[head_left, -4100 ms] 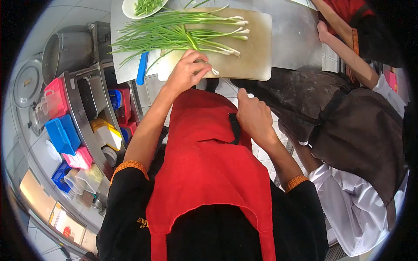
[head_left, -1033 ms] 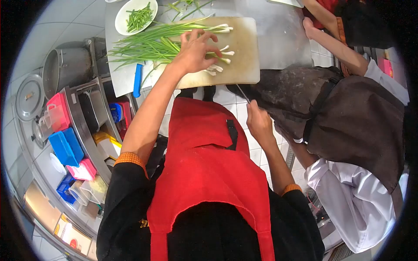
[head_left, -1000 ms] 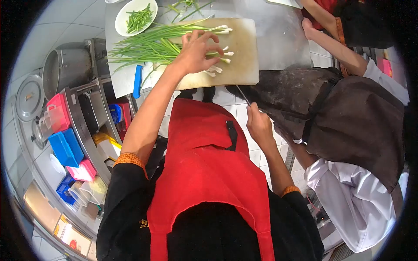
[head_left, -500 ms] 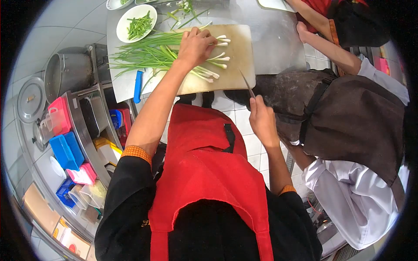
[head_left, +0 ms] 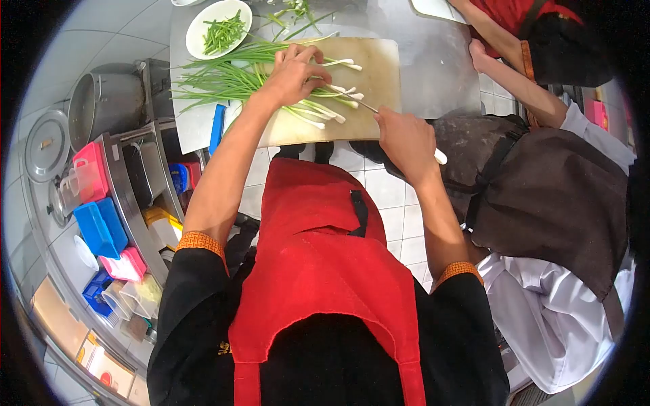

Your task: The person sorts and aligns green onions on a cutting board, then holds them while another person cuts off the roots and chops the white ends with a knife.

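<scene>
A bunch of spring onions (head_left: pixel 220 80) lies across the cutting board (head_left: pixel 376 64), green tops to the left and white bulbs to the right. My left hand (head_left: pixel 295 76) rests on the stalks with its fingers bent over them. In my right hand (head_left: pixel 407 142) is a knife (head_left: pixel 441 157); its white handle end sticks out below the fist. The blade points up and left among the white bulbs, close to my left fingers. Its tip is hard to make out there.
A white bowl (head_left: pixel 218 28) of cut greens stands behind the onions. Left of the board lies a blue-handled tool (head_left: pixel 217 128). Onion trimmings (head_left: pixel 294 12) are at the back. A co-worker in a brown apron (head_left: pixel 552 203) stands close on my right; another person's sleeve (head_left: pixel 569 51) is beyond.
My right hand has brought the knife up from beside the board to the bulbs, turning the blade leftward. My left hand has shifted slightly left, its fingers more spread along the stalks.
</scene>
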The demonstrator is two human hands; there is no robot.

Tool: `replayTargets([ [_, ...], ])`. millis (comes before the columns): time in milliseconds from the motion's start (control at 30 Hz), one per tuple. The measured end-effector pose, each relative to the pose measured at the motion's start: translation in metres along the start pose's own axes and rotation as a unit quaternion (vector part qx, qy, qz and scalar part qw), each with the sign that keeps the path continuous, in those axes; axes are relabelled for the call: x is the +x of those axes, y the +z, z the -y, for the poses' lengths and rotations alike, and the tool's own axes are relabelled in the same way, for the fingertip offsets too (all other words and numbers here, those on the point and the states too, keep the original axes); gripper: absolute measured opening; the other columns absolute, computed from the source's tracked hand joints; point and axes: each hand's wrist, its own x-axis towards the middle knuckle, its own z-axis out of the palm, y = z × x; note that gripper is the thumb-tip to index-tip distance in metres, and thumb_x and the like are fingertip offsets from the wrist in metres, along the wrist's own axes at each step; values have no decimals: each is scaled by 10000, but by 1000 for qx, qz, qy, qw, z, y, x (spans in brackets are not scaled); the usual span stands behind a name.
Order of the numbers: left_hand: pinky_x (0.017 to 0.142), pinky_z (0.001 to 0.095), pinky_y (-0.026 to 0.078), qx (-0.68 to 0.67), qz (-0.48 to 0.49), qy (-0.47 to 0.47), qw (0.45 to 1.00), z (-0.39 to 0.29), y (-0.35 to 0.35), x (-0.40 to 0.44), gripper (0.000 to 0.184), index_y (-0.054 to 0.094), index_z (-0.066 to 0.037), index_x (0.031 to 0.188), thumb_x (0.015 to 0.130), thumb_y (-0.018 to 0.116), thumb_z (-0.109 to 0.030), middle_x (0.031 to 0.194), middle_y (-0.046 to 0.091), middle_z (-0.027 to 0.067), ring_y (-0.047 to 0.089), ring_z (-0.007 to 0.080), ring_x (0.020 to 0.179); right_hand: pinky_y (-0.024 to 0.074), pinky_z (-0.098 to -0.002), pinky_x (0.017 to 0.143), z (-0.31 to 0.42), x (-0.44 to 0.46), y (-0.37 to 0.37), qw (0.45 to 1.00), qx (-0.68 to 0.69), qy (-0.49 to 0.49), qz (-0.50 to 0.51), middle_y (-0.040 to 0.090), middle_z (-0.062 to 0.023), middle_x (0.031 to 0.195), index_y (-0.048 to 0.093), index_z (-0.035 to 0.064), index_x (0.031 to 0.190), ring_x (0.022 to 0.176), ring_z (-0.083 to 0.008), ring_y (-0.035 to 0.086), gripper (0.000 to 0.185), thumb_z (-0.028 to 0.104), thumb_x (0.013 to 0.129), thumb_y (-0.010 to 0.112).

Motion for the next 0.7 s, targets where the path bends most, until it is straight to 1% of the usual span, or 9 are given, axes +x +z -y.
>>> replayTargets([
  [133, 958, 433, 299, -13, -13, -7, 1000, 0, 3, -2, 141, 753, -262, 904, 794, 714, -183, 1141, 542, 4, 443, 254, 1134, 483, -547, 621, 3, 9, -1, 999, -35, -16, -13, 645, -207, 697, 611, 85, 894, 698, -436, 645, 213, 269, 952, 520],
  [200, 966, 431, 306, -23, -30, -2, 999, 2, 5, -4, 150, 754, -239, 930, 792, 726, -186, 1152, 541, 28, 449, 257, 1132, 515, -487, 568, 3, 12, -1, 996, -69, -33, -55, 649, -171, 652, 642, 87, 829, 629, -385, 668, 177, 218, 915, 558],
  [333, 966, 423, 309, -36, -45, -1, 998, 4, 7, -5, 150, 753, -231, 920, 776, 746, -191, 1151, 541, 33, 449, 260, 1130, 515, -483, 558, 3, 15, -6, 994, -83, -41, -53, 646, -165, 645, 638, 85, 817, 620, -377, 668, 177, 214, 912, 561],
  [400, 965, 416, 308, -60, -44, -19, 997, 7, 9, -4, 161, 753, -226, 914, 757, 766, -190, 1150, 541, 34, 447, 261, 1132, 500, -516, 601, 3, 16, -11, 996, -71, -37, -28, 645, -194, 678, 627, 82, 882, 664, -408, 655, 189, 254, 927, 561],
  [433, 965, 416, 308, -61, -44, -20, 997, 7, 9, -4, 161, 753, -226, 914, 757, 766, -190, 1150, 541, 34, 447, 261, 1132, 500, -516, 601, 3, 16, -11, 996, -72, -36, -27, 645, -194, 678, 627, 82, 882, 664, -408, 655, 189, 254, 927, 561],
  [700, 967, 413, 305, -66, -53, -8, 996, 8, 9, -4, 165, 750, -226, 890, 740, 781, -166, 1180, 534, 34, 432, 273, 1144, 509, -491, 558, 11, 18, -14, 993, -98, -54, -43, 635, -187, 649, 645, 89, 857, 631, -386, 660, 194, 258, 921, 574],
])
